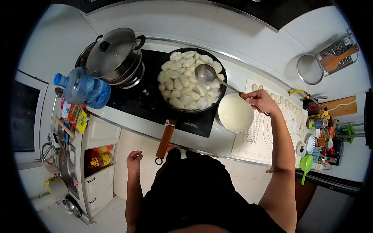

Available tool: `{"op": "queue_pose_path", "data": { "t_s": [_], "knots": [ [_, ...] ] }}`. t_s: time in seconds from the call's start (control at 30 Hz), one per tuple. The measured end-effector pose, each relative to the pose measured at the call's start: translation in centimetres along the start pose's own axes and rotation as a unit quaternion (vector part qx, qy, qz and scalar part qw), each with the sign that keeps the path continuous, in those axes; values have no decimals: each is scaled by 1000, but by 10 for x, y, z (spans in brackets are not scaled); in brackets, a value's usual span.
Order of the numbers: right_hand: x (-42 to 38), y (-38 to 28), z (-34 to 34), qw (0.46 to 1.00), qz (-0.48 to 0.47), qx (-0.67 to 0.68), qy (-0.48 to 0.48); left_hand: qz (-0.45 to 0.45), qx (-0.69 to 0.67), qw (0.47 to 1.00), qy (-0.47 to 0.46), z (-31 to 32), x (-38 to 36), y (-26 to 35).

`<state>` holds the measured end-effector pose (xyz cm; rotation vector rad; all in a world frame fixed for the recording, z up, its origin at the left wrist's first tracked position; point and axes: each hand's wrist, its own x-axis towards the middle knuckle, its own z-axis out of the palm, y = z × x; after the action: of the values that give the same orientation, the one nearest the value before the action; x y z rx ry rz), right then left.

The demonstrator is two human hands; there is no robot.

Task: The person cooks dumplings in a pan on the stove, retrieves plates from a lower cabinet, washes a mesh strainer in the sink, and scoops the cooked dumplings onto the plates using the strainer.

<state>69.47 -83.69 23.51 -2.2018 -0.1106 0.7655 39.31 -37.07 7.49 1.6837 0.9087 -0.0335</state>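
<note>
A large dark pan (182, 101) full of white dumplings (180, 83) sits on the black stove. My right hand (263, 101) grips the wooden handle of a metal ladle (206, 73), whose bowl is over the dumplings at the pan's right side. Just below the ladle's handle stands a white bowl (235, 112) with pale, whitish contents. My left hand (134, 159) hangs in front of the counter, left of the pan's wooden handle (166, 141), with its fingers curled; whether it holds anything is hidden.
A lidded steamer pot (115, 58) stands on the left burner beside a blue water jug (86, 88). Right of the bowl lies a white mat (248, 149) with rows of small dumplings. Bottles, dishes and a green spoon (306, 166) crowd the right end.
</note>
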Motion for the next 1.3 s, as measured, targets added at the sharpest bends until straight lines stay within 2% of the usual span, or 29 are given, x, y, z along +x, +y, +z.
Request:
{"op": "queue_pose_path", "data": {
  "t_s": [0.03, 0.1, 0.13, 0.17, 0.23, 0.3, 0.37, 0.4, 0.43, 0.5, 0.63, 0.87, 1.03, 1.1, 1.13, 1.17, 1.2, 1.23, 1.3],
  "knots": [
    [-1, 1, 1, 1000, 3, -1, 1, -11, 1, 1000, 3, 1, -1, 2],
    [-3, -11, 8, 968, -169, -153, 106, -9, -15, 1000, -2, 4, 2, -3],
    [-10, -20, 8, 962, -115, -222, 111, -6, -32, 999, -4, 3, 2, -6],
    [-15, -26, 14, 962, -119, -222, 110, -5, -32, 999, 0, 3, 1, -3],
    [-25, -32, 25, 906, -154, -344, 194, -20, -21, 1000, -2, 8, 0, 7],
    [-34, -32, 39, 902, -186, -320, 222, -6, -21, 1000, -6, 8, 1, 12],
    [-48, -37, 52, 969, -137, -104, 175, 13, -3, 1000, -15, 6, 4, 13],
    [-52, -37, 60, 983, -125, -11, 137, 15, -3, 1000, -15, 5, 5, 12],
    [-60, -41, 65, 991, -68, 58, 100, 17, -1, 1000, -16, 4, 8, 12],
    [-70, -55, 75, 992, -12, 126, 17, 21, 2, 1000, -20, 2, 11, 13],
    [-57, -44, 92, 990, 36, 124, -62, 27, 1, 999, -25, -2, 14, 19],
    [-33, -25, 92, 993, 38, 110, -26, 17, 5, 999, -40, 1, 15, 40],
    [-30, -24, 89, 993, 50, 102, 16, 8, -2, 999, -44, -1, 19, 31],
    [-32, -26, 91, 994, 45, 35, 96, 11, 2, 999, -43, -3, 23, 25],
    [-32, -25, 92, 994, 45, 35, 96, 21, -1, 999, -44, -5, 26, 19],
    [-32, -25, 95, 984, -21, -79, 156, 33, -6, 998, -46, -5, 27, 19],
    [-34, -26, 97, 954, -87, -191, 212, 33, -7, 998, -47, -6, 27, 19],
    [-37, -29, 100, 954, -88, -193, 213, 32, -2, 999, -43, -7, 27, 20],
    [-44, -39, 109, 907, -111, -296, 279, 33, 0, 999, -39, -9, 27, 23]
  ]
}}
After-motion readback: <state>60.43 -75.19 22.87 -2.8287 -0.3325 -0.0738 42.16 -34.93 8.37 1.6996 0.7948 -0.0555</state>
